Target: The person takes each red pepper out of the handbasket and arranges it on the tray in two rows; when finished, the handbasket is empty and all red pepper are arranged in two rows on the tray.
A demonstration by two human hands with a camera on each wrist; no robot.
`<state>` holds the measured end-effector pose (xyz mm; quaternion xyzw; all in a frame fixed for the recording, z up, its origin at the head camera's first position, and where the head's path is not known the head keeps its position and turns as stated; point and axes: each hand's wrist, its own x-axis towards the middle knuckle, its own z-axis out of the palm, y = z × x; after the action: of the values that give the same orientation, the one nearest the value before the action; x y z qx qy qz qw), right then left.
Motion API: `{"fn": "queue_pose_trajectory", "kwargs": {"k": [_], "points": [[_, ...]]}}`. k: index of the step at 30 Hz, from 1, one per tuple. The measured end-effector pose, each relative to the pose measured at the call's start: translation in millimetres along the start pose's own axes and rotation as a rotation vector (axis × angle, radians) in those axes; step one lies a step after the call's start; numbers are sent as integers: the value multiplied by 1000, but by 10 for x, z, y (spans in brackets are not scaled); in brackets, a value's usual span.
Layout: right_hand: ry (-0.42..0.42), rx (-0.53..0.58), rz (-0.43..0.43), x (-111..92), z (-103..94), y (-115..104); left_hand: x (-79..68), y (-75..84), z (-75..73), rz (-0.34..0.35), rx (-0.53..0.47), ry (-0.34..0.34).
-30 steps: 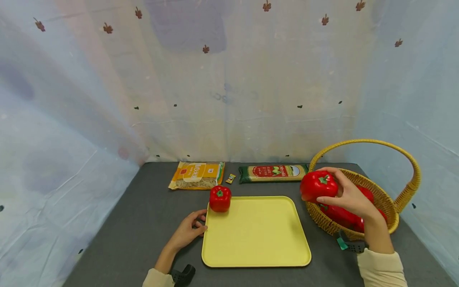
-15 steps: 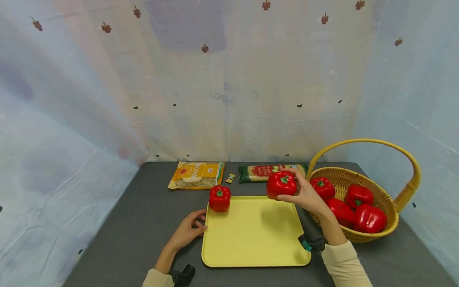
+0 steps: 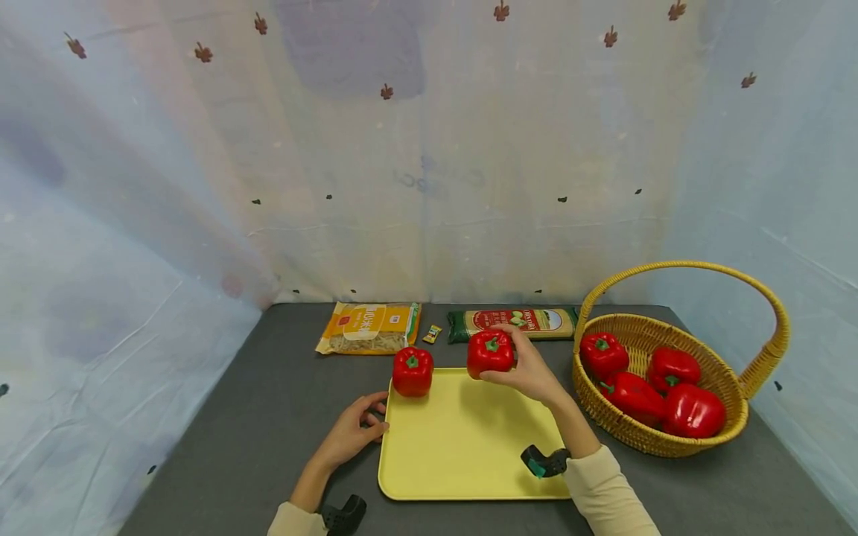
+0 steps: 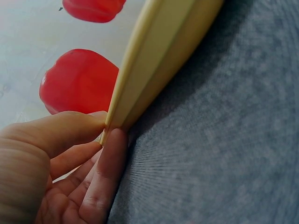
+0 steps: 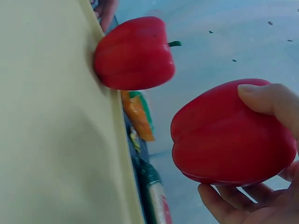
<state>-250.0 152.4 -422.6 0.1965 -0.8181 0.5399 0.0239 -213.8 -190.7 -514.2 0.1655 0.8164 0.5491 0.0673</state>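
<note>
My right hand [image 3: 531, 372] grips a red bell pepper [image 3: 490, 353] above the far part of the yellow tray [image 3: 476, 447]. In the right wrist view the thumb lies on one side of this pepper [image 5: 229, 135], with fingers on the other. Another red bell pepper [image 3: 412, 371] stands upright in the tray's far left corner. My left hand [image 3: 353, 430] holds the tray's left edge; the left wrist view shows thumb and fingers pinching the rim [image 4: 122, 100]. To the right, a yellow woven basket [image 3: 727, 428] contains several red peppers [image 3: 693, 411].
Behind the tray lie an orange-yellow food bag [image 3: 369, 327], a small yellow packet [image 3: 432, 334] and a green packet [image 3: 559, 321] with a red label. The basket's tall handle [image 3: 684, 263] arches over it. Dark cloth [image 3: 255, 432] covers the table, and a pale curtain [image 3: 429, 186] hangs behind.
My right hand has carried the bell pepper leftward from over the basket to above the tray, leaving the basket's peppers in view. The left hand has stayed at the tray's edge.
</note>
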Motion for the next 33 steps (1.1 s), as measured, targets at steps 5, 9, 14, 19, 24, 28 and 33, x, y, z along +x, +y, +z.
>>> {"fn": "queue_pose_trajectory", "kwargs": {"k": [5,9,14,19,24,28,33], "points": [[1,-10,1,37,111,71,0,2,-2,5,10,3],[9,-41,15,67,189,154,-6,12,-2,2,4,4],[12,-63,33,101,270,244,-9,21,-1,4,5,3],[9,-47,28,115,325,289,-5,21,-2,1,10,3],[-11,-71,73,125,353,312,-2,17,-4,3,3,1],[-8,-75,85,128,370,325,0,13,-6,9,3,-1],[11,-91,86,129,383,313,1,9,-6,10,1,-1]]}}
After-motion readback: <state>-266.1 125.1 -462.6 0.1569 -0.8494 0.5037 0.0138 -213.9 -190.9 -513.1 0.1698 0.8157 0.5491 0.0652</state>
